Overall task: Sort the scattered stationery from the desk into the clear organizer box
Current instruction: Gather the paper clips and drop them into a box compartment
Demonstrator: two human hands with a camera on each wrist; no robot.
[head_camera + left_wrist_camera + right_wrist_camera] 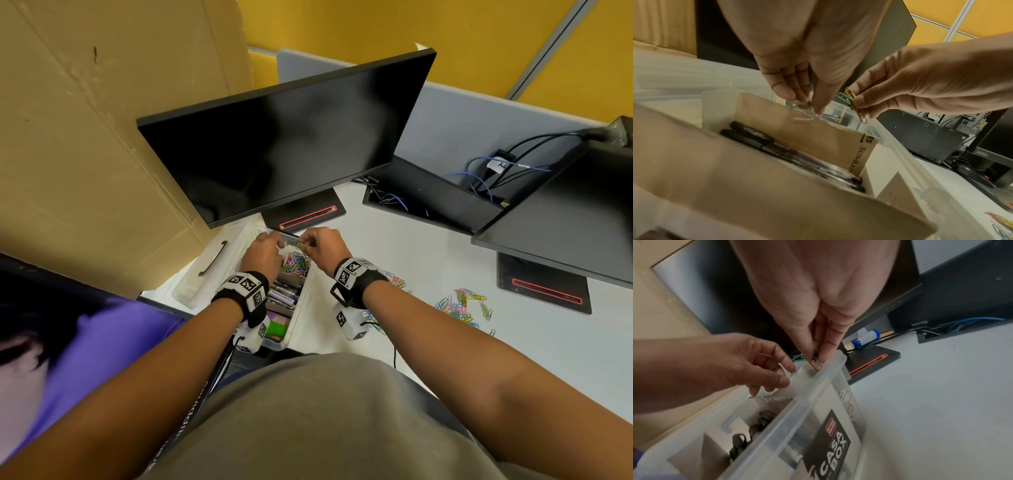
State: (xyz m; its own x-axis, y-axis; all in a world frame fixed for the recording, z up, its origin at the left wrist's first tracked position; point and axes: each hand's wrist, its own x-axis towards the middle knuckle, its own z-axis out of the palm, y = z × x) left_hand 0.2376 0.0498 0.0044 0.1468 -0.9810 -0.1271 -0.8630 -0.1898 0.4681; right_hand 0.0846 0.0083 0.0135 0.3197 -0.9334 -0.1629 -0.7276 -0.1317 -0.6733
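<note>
While left hand (262, 251) pinches clear plastic (807, 116), right hand (320, 246) grips paper clips (849, 97) above box rim (818, 378).

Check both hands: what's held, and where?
Right hand pinches a few paper clips near their upper ends; left hand pinches a clear plastic bag at its top edge.

organizer box (301, 329) before the monitor (284, 137); lid (205, 270) to its left; loose paper clips (459, 305) right, on the desk (428, 253)
</note>
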